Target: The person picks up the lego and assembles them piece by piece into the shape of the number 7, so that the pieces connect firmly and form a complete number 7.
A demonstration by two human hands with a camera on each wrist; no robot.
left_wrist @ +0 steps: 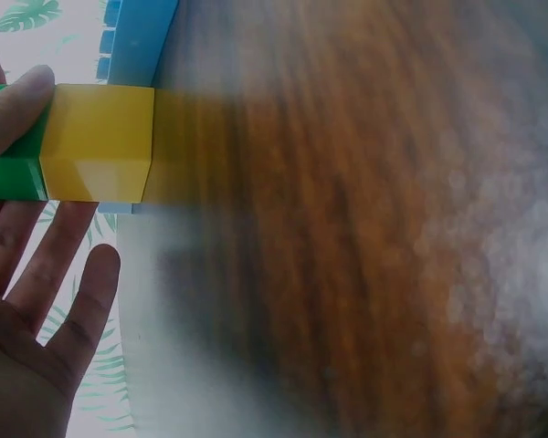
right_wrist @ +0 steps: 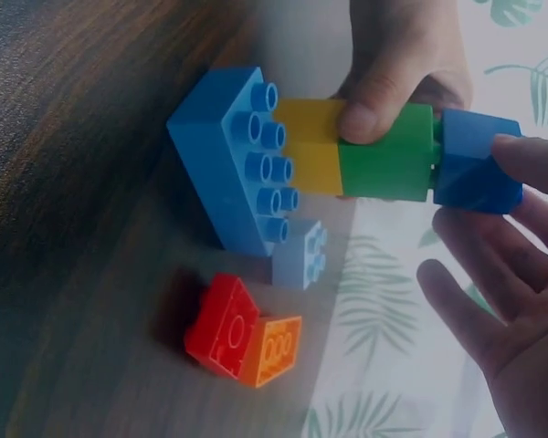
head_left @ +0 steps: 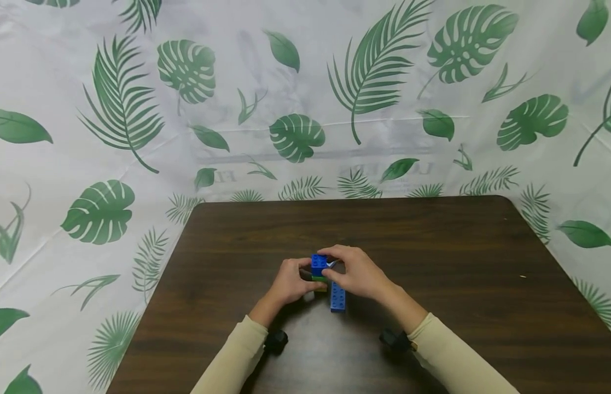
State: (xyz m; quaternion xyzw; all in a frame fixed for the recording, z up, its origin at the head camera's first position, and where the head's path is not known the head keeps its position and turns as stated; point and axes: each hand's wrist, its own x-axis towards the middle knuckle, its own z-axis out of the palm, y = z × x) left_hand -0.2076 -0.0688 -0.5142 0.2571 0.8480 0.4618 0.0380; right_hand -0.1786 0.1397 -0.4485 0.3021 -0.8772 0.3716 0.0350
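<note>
My left hand (head_left: 288, 284) grips a short stack, its thumb across a green brick (right_wrist: 393, 155) that sits on a yellow brick (right_wrist: 312, 146). Above the green one, a square blue brick (head_left: 319, 264) is pinched between thumb and fingers of my right hand (head_left: 360, 272). A narrow gap with green studs showing runs between the blue and green bricks in the right wrist view. Beside the stack's foot lies a long blue brick (head_left: 337, 298), studs up. The left wrist view shows the yellow brick (left_wrist: 100, 146) low over the wood, below the left thumb.
On the dark wooden table (head_left: 226, 230), past the long blue brick, sit a light blue brick (right_wrist: 292, 260), a red brick (right_wrist: 221, 328) tipped on its side and an orange brick (right_wrist: 276, 351) against it. A leaf-print sheet (head_left: 295, 82) hangs behind the table.
</note>
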